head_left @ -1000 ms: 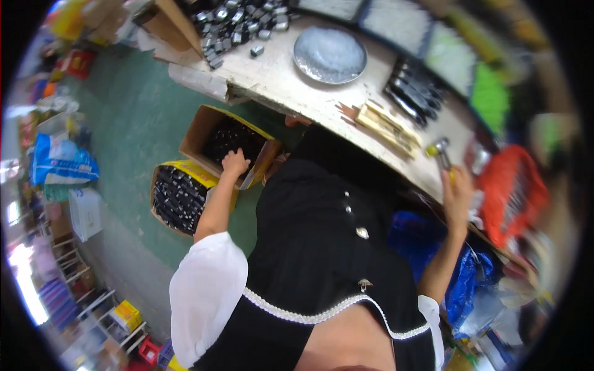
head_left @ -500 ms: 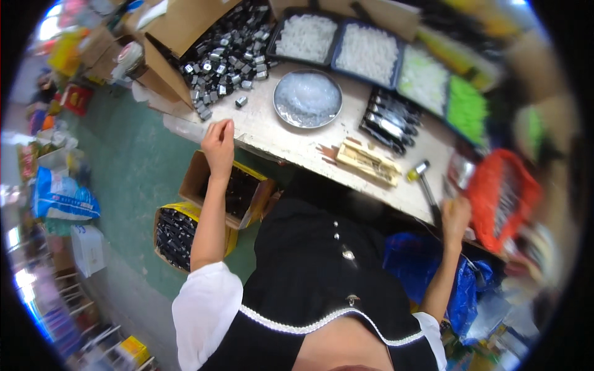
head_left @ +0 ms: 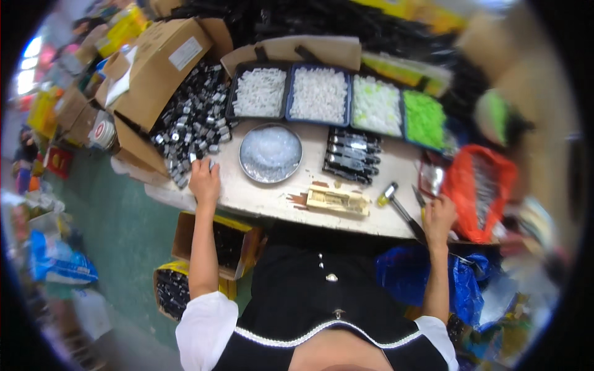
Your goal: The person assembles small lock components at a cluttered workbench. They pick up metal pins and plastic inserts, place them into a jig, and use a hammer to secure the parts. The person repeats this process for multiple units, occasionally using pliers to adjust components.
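Observation:
At the near edge of a pile of small grey metal blocks, my left hand reaches down with bent fingers. Its fingertips close on a small metal block. My right hand is curled at the right of the bench, by a slim pointed tool with a yellow handle; its fingers partly hide the grip. Left of that hand lies a hammer with a yellow-faced head. A cream-coloured slotted fixture sits near the bench's front edge.
A round metal dish stands mid-bench, left of black-and-silver parts. Behind are trays of white pieces and green pieces. A red bag is at right. A cardboard box flanks the pile; cartons stand below.
My left hand has moved from the bench edge onto a metal block beside the pile. My right hand stays by the yellow-handled tool. The whole view has turned and shifted.

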`<state>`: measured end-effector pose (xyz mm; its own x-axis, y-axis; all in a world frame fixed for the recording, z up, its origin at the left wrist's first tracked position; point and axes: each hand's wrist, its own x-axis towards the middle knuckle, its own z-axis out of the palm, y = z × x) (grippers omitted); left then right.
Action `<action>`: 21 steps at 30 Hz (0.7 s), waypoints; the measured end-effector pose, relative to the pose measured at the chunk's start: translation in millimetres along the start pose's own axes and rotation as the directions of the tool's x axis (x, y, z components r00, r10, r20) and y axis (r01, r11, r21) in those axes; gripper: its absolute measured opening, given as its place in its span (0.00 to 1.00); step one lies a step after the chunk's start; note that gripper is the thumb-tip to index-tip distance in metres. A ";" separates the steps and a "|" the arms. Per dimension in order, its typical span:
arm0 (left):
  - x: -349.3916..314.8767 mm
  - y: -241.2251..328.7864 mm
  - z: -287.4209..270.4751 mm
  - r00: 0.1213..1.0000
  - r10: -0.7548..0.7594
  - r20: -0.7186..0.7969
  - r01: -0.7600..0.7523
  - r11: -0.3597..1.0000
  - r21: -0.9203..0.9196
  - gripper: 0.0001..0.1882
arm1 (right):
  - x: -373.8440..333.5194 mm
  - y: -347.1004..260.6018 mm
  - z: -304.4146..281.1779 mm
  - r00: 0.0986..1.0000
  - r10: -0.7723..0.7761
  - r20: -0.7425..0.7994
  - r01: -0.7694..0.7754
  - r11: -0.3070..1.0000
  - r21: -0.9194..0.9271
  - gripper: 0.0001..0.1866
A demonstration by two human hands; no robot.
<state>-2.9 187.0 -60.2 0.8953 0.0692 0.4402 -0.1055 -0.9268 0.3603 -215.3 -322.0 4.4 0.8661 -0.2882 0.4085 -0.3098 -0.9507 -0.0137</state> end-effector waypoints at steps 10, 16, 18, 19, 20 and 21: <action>-4.3 10.8 -2.5 0.995 -0.048 -0.091 0.043 0.998 -0.056 0.14 | 201.9 -177.1 6.0 0.843 -0.484 -0.235 0.538 0.740 0.405 0.05; -3.5 11.3 -6.1 0.988 -0.119 -0.095 0.105 0.984 -0.144 0.13 | 337.8 -316.3 52.0 0.799 -0.495 -0.340 0.584 0.775 0.243 0.11; -3.3 10.5 -7.0 0.983 -0.154 -0.097 0.135 0.975 -0.178 0.13 | 357.8 -349.8 60.1 0.813 -0.468 -0.346 0.549 0.814 0.189 0.12; -2.6 10.3 -5.4 0.981 -0.166 -0.097 0.145 0.969 -0.201 0.12 | 366.5 -359.0 64.3 0.821 -0.465 -0.332 0.537 0.825 0.174 0.13; -3.5 9.2 -5.1 0.978 -0.185 -0.096 0.161 0.963 -0.218 0.12 | 373.6 -368.9 68.9 0.827 -0.466 -0.315 0.531 0.831 0.166 0.14; -3.8 9.3 -6.1 0.976 -0.192 -0.103 0.165 0.960 -0.225 0.12 | 379.8 -375.0 71.1 0.833 -0.485 -0.267 0.537 0.826 0.174 0.14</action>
<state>-9.9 180.4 -53.5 0.8493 0.2836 0.4452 -0.0509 -0.7955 0.6039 257.8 -83.1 99.8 0.7666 0.2517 0.5907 0.2774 -0.9595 0.0489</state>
